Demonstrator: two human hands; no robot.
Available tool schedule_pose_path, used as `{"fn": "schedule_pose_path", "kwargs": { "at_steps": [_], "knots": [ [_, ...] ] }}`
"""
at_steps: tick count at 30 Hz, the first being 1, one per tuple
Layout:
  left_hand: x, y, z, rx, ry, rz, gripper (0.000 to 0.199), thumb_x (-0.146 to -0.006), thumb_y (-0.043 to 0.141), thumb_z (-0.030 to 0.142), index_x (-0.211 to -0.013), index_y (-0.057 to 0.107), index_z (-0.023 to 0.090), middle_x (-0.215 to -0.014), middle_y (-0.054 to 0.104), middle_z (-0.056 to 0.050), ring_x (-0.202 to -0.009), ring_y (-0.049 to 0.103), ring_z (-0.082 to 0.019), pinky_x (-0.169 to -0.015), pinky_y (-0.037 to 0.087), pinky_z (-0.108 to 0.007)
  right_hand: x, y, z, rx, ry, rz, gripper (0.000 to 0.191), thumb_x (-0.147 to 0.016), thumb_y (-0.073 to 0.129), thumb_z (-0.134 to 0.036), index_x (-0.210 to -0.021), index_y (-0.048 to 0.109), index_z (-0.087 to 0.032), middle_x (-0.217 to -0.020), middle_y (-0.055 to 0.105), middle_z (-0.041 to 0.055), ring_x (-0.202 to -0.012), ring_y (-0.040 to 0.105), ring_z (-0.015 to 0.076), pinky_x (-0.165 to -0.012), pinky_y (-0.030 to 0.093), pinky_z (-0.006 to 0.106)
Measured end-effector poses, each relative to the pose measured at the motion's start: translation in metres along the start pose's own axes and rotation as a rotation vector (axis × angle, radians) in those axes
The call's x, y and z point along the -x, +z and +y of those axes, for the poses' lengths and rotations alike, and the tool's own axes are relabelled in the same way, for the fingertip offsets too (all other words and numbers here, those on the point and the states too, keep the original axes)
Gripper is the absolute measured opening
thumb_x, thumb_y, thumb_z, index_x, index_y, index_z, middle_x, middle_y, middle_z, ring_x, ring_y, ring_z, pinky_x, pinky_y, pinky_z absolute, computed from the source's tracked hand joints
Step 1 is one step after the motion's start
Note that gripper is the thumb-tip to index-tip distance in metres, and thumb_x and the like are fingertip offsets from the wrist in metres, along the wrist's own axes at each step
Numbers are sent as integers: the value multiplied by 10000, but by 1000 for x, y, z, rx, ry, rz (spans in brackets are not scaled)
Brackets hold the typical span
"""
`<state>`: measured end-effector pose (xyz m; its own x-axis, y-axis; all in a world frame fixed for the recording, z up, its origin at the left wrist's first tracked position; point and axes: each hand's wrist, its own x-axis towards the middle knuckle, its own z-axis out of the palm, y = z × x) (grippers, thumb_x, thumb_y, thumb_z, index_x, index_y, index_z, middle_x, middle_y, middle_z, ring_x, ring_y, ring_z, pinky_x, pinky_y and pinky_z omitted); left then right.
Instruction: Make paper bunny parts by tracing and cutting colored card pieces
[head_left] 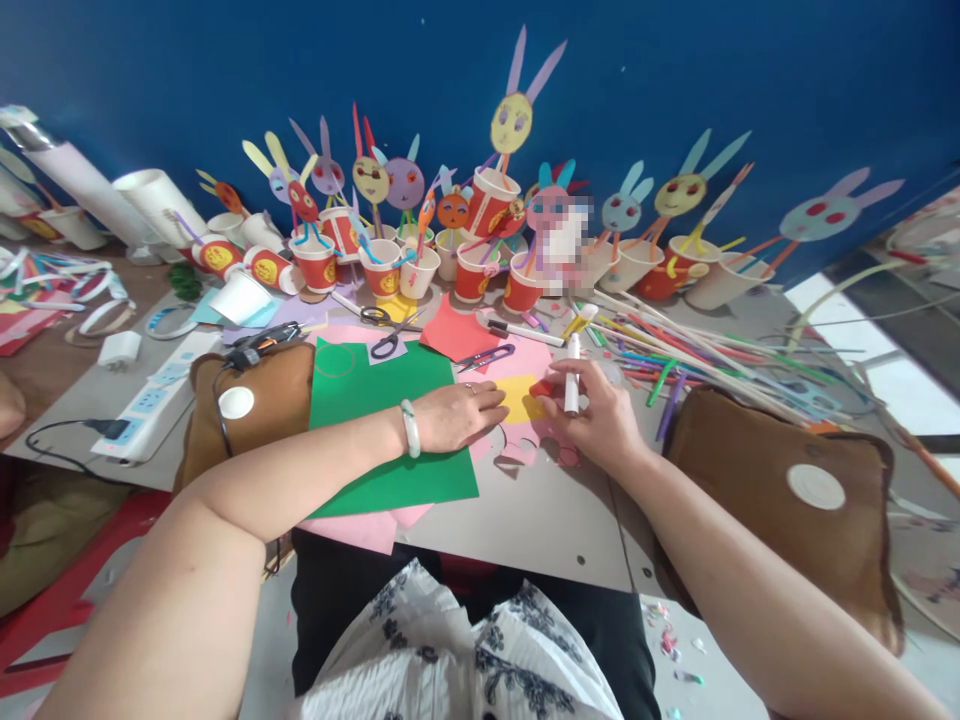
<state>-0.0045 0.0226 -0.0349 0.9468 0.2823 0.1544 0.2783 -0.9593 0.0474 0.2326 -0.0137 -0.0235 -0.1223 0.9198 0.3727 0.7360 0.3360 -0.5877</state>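
My left hand (454,416) lies flat over the right part of a green sheet (375,470), its fingertips on the edge of a small yellow paper piece (516,398). A bracelet circles that wrist. My right hand (596,412) is closed around a white marker (573,375) that stands nearly upright at the right side of the yellow piece. Something small and red shows by its fingers. Cut pink scraps (517,455) lie just below. Small dark-handled snips (486,357) rest beyond the hands, on red and pink paper.
Paper cups (313,262) with paper rabbit faces line the blue wall. Scissors (386,345) lie behind the green sheet. Coloured sticks (705,345) spread at the right. Brown cushions (780,500) flank the work area, and a power strip (161,395) is at the left.
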Motion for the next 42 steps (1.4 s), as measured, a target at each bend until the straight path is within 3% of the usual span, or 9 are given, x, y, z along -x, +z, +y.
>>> {"fn": "schedule_pose_path", "kwargs": {
  "at_steps": [8, 15, 20, 24, 27, 31, 37, 42],
  "knots": [
    [0, 1, 0, 17, -1, 22, 290, -1000, 399, 156, -1197, 605, 101, -1207, 622, -175, -1183, 572, -262, -1058, 464, -421, 2, 1, -1, -43, 57, -31, 330, -792, 638, -324, -1107, 574, -249, -947, 761, 77, -799, 730, 253, -546, 539, 312],
    [-1, 0, 1, 9, -28, 61, 279, -1016, 383, 192, -1146, 621, 123, -1081, 629, -156, -1075, 582, -271, -991, 476, -453, 3, 3, -1, -50, 2, -68, 348, -799, 636, -299, -1133, 555, -244, -925, 759, 59, -731, 708, 220, -674, 554, 346],
    [-1, 4, -1, 76, -34, 88, 232, -978, 415, 134, -1078, 623, 115, -1061, 630, -160, -1070, 587, -264, -992, 479, -445, 4, 7, -5, -66, -7, -153, 336, -812, 631, -340, -1119, 551, -231, -798, 733, 38, -653, 684, 209, -615, 507, 311],
    [-1, 7, -3, 116, -40, 95, 213, -962, 431, 116, -1049, 625, 120, -1089, 635, -163, -1082, 598, -261, -1000, 481, -445, 5, 9, -7, -55, -1, -216, 350, -822, 616, -345, -1141, 541, -221, -607, 631, -31, -492, 580, 161, -555, 452, 282],
    [-1, 8, -4, 127, -40, 96, 204, -951, 442, 108, -1047, 621, 120, -1109, 635, -166, -1088, 603, -261, -1003, 483, -441, 6, 8, -6, -51, -19, -247, 368, -838, 619, -377, -1161, 536, -221, -575, 584, -53, -472, 541, 148, -554, 435, 275],
    [-2, 6, -2, 141, -43, 89, 200, -937, 450, 95, -1063, 604, 115, -1108, 637, -170, -1096, 604, -264, -1013, 482, -443, 5, 9, -3, -45, -52, -266, 397, -836, 635, -397, -1176, 530, -220, -606, 596, -39, -537, 581, 166, -571, 433, 276],
    [0, 2, 1, 199, -121, 72, 272, -937, 441, 96, -1200, 510, 93, -1085, 634, -165, -1036, 623, -258, -948, 512, -404, 5, 10, -5, -41, -47, -287, 385, -836, 637, -389, -1163, 530, -217, -546, 519, -74, -473, 538, 149, -539, 393, 267],
    [2, 3, 0, 267, -119, 95, 328, -938, 450, 106, -1267, 446, 103, -1121, 622, -168, -1097, 616, -259, -981, 502, -416, 5, 9, -6, -64, -37, -312, 394, -834, 641, -397, -1167, 516, -228, -586, 553, -64, -490, 558, 159, -546, 402, 277]
  ]
}}
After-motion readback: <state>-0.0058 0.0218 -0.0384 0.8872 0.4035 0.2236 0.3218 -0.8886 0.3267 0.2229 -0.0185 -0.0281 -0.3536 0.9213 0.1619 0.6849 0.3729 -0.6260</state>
